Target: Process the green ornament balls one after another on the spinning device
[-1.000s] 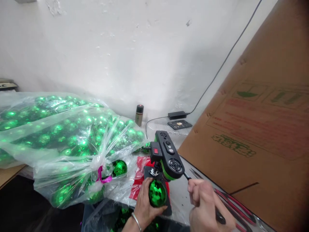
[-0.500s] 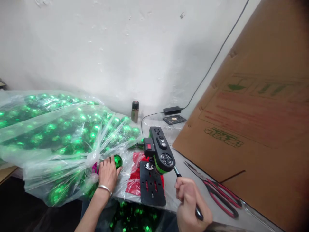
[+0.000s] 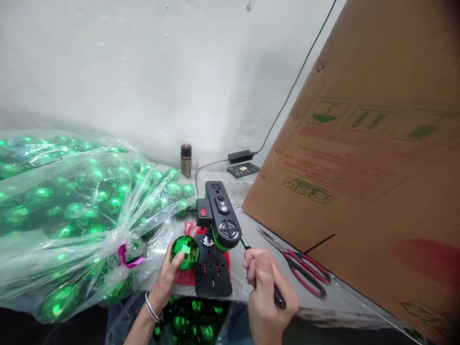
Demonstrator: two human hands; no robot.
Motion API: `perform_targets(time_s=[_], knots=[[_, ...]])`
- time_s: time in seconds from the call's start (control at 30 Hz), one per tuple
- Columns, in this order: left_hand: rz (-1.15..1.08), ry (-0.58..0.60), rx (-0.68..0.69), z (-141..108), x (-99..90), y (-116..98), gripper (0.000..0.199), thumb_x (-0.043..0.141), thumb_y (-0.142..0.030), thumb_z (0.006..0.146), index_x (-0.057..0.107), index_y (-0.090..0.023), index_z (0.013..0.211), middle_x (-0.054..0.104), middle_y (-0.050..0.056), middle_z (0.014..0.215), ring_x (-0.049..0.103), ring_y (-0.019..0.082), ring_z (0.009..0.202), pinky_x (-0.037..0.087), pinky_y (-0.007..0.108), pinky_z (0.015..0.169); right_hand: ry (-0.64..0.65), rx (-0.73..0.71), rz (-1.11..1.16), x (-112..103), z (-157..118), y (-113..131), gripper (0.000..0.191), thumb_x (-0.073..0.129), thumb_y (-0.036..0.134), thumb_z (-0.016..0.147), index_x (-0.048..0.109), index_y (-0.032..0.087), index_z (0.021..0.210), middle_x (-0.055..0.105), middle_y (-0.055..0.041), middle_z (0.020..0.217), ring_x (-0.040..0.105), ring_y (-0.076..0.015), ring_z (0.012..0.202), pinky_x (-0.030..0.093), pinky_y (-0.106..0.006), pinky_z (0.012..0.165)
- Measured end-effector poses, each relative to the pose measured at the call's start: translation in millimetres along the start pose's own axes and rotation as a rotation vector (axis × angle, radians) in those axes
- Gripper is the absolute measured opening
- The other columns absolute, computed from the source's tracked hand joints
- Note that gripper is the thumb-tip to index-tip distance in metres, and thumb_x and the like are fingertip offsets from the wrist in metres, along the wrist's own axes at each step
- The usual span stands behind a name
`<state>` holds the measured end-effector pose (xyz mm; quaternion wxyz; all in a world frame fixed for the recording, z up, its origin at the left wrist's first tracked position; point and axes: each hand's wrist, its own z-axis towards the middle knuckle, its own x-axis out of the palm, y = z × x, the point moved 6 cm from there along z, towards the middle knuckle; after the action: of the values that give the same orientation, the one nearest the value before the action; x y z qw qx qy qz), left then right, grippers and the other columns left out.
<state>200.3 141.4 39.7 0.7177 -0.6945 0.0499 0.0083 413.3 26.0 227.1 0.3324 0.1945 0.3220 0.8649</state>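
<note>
In my left hand (image 3: 166, 274) is a shiny green mirrored ball (image 3: 185, 252), gripped with the thumb across its front. The ball is beside a black slotted base plate (image 3: 213, 282), at its left edge. On that plate stands a small black machine (image 3: 223, 215) with round vents, buttons and a box with a red switch. My right hand (image 3: 269, 287) is closed round the black-gripped lever (image 3: 279, 296) that sticks out from the machine's lower right. Red plastic (image 3: 185, 278) lies under the plate.
Clear bags of green balls (image 3: 68, 201) fill the left, one tied with a purple ribbon (image 3: 127, 258). Scissors (image 3: 302, 268) lie right of the machine, by a big cardboard box (image 3: 352, 158). Behind are a spray can (image 3: 186, 162), a power adapter (image 3: 240, 156) and a phone (image 3: 243, 169).
My left hand has lifted the green ball from beside the bag's knot and brought it right, next to the base plate. My right hand stays on the lever. The view has shifted right.
</note>
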Motion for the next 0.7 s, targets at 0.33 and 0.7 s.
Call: perform_targets(time_s=[0.33,0.7], knots=[[0.193,0.093,0.004,-13.2,41.9,11.2,0.075,0.088,-0.057,0.083,0.067,-0.024,0.147,0.086,0.017,0.142,0.085,0.042,0.128,0.067,0.058,0.112,0.054,0.005,-0.037,0.8,3.2,3.2,0.054,0.056,0.031,0.124,0.053,0.024,0.071,0.053,0.0030,0.065,0.057,-0.0141,0.061,0.042,-0.030,0.058],[0.338,0.173,0.275,-25.1,66.8,12.6,0.080,0.094,-0.029,0.074,0.068,-0.024,0.149,0.084,0.018,0.144,0.083,0.046,0.135,0.067,0.069,0.118,0.077,-0.061,-0.036,-0.1,-0.2,4.8,0.045,0.051,0.018,0.124,0.053,0.024,0.079,0.056,0.0042,0.069,0.058,-0.0108,0.062,0.043,-0.026,0.058]])
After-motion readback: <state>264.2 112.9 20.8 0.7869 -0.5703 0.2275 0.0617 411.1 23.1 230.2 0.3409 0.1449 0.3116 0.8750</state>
